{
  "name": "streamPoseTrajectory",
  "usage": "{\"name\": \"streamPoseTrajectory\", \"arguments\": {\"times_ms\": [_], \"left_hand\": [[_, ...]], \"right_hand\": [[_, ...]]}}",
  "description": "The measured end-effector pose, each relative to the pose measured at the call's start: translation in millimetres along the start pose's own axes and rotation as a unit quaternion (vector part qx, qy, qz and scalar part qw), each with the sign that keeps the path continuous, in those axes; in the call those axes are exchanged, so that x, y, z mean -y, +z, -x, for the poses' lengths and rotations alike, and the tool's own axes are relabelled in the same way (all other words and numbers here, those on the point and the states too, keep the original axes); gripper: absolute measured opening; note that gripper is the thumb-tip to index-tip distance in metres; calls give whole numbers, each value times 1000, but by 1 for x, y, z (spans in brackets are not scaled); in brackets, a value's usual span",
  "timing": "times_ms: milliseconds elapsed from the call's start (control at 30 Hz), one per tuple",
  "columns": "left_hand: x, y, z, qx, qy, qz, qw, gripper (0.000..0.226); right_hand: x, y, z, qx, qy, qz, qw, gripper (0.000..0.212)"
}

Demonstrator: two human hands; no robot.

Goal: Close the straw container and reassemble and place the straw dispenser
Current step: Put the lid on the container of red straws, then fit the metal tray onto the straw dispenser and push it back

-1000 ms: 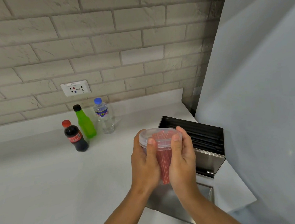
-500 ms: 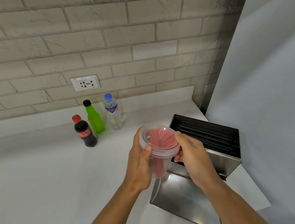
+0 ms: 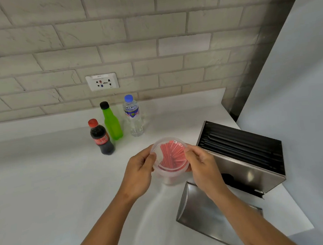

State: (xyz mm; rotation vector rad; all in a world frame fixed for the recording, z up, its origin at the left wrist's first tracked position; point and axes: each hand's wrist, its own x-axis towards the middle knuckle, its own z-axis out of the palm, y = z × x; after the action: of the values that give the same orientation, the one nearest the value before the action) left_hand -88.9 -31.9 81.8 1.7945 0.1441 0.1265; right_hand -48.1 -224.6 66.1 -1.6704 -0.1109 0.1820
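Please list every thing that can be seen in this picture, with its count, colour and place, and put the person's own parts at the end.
straw container: 1, clear plastic with red straws inside, above the counter at centre, held between both hands
dispenser body: 1, steel, open on top, black straws inside, on the counter at right
dispenser cover: 1, steel, lying on the counter in front of the body
cola bottle: 1, dark with red cap, standing at the back
green bottle: 1, green with black cap, right of the cola
water bottle: 1, clear with blue cap, right of the green one
wall socket: 1, white, on the brick wall
counter: 1, white
left hand: 1, on the container's left side
right hand: 1, on its right side
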Motion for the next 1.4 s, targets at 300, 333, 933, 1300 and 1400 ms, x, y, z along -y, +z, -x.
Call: {"name": "streamPoseTrajectory", "arguments": {"times_ms": [300,333,933,1300,1400], "left_hand": [[48,-14,-27,11,-54,-31,998,40],[52,-16,-28,13,-58,-36,998,40],[55,-33,-25,-129,24,-103,986,34],[36,28,24,42,61,-74,994,19],[49,48,31,85,-6,-94,992,16]], "right_hand": [[-33,27,-27,21,40,47,998,29],[-36,29,-29,22,47,52,997,30],[-27,4,-4,70,79,201,974,76],[-31,-115,79,-46,135,257,956,43],[-45,-143,97,-89,158,290,940,41]]}}
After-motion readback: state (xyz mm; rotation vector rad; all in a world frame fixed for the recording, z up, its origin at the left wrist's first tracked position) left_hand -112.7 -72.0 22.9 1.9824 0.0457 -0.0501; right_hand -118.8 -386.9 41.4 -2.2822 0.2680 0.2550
